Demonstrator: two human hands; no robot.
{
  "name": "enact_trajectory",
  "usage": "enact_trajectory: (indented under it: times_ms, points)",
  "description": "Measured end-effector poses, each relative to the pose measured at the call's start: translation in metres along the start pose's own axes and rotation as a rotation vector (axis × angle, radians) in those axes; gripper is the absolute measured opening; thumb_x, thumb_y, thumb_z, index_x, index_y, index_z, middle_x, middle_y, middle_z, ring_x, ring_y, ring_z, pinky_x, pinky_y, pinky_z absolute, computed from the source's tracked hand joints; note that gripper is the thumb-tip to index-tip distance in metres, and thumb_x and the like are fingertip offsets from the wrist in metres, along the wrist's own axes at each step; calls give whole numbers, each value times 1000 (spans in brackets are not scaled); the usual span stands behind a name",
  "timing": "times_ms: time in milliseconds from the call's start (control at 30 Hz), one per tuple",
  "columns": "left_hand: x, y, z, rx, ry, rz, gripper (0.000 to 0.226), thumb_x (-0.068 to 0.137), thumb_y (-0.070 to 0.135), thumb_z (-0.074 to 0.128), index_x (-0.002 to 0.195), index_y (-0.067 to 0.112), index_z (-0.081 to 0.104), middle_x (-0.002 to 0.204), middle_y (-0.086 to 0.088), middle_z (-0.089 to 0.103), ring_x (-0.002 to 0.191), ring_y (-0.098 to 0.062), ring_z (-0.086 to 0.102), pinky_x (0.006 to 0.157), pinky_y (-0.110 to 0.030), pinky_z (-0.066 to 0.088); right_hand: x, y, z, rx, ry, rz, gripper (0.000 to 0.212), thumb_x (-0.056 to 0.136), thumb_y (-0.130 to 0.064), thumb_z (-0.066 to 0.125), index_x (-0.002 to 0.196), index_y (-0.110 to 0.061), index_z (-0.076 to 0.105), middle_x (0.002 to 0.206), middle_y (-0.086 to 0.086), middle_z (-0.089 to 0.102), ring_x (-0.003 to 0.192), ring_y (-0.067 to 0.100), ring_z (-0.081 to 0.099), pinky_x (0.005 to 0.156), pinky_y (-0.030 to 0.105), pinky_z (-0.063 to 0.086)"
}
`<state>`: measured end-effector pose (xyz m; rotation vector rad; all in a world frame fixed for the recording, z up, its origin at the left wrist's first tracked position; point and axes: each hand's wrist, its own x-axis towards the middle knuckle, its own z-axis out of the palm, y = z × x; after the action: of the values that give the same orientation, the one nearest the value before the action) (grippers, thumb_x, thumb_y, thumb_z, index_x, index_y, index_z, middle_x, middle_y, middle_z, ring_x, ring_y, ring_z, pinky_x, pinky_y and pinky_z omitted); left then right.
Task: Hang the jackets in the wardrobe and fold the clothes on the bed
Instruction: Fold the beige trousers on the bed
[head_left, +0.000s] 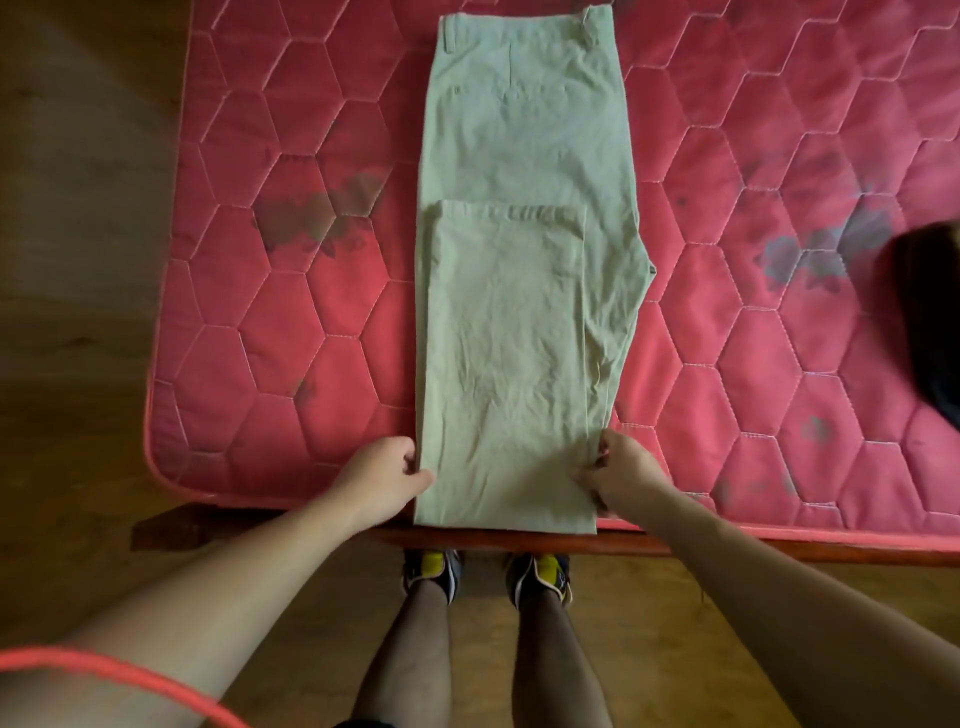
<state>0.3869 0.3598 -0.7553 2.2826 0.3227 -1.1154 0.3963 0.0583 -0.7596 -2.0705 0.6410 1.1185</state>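
From my remote station I record one pair of beige trousers (519, 156) lying flat on a red quilted mattress (291, 322), lengthwise away from the person, with the waistband at the far end. The legs are doubled back over the upper part, and the hems lie in a straight line roughly halfway up the garment. The fold itself is at the near end, where it reaches the mattress edge and slightly overhangs the wooden bed frame (727, 548). The left hand (387, 473) grasps the left edge of the folded legs close to the near end, fingers curled at the cloth and thumb resting on top. The right hand (618, 473) grasps the right edge at the same level, its fingers bunched in a pinch on the layers. Both forearms are bare. A dark garment (935, 322) lies on the mattress at the right margin of the view, well apart from the trousers; I cannot tell what kind it is. The mattress carries several dark blotches. Below the frame I note a wooden floor (78, 260), two shoes (431, 571) with yellow tongues, and a red cord (104, 670) crossing the lower left corner
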Motion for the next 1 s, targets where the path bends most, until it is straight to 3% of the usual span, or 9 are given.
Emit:
enact_trajectory:
  times_ms: [100,200,300,367,467,600,667,767,1000]
  points:
    - [-8,1,-4,144,-14,48,27,88,37,68,75,21,51,63,6,58,55,-13,53,50,-31,36,-15,5,-1,-249,-16,-79,11,92,-26,66,86,-19,60,79,4,68,60,20,66,50,35,57]
    - [14,21,-33,137,211,99,23,89,41,65,90,23,51,72,3,63,66,-19,61,60,-36,48,-5,-22,-28,-467,193,-160,36,93,-40,54,67,-17,60,62,2,63,56,24,62,46,33,48]
    - [58,52,-71,-28,384,159,34,90,32,69,117,16,56,92,2,61,81,-19,59,77,-35,49,22,-69,-56,-301,343,-260,26,92,-36,56,75,-18,58,64,1,62,61,26,62,52,33,48]
    - [85,75,-89,-157,366,150,48,89,29,70,132,15,53,102,4,59,89,-18,61,86,-35,51,43,-98,-65,-156,307,-283,14,93,-32,59,94,-18,58,74,-5,64,67,18,63,59,31,51]
    - [109,97,-95,-260,327,70,61,87,34,70,141,16,48,117,2,60,103,-20,61,94,-38,51,69,-123,-62,27,282,-217,27,88,-30,65,109,-16,59,93,3,70,83,23,67,75,36,56]
    - [114,101,-88,-392,318,-43,47,80,34,67,122,17,56,107,2,65,91,-19,64,81,-36,54,79,-124,-49,235,312,-111,28,81,-27,74,106,-18,64,96,3,71,85,21,68,75,36,57]
    - [113,101,-85,-396,281,-60,17,86,27,64,89,14,53,80,2,56,66,-16,52,58,-30,40,78,-122,-48,266,269,-115,20,77,-28,73,95,-19,68,90,4,73,83,25,71,77,44,61]
    - [109,109,-93,-431,275,23,26,91,18,63,71,17,46,62,2,44,49,-9,36,45,-24,26,75,-128,-54,304,236,-178,20,74,-27,72,89,-15,70,88,7,75,85,30,73,76,53,61]
    - [161,175,-205,-577,422,260,19,86,30,65,92,12,67,89,-1,72,72,-8,59,64,-27,44,106,-234,-132,462,394,-418,4,85,-20,70,85,-18,67,82,2,73,71,19,72,65,41,63]
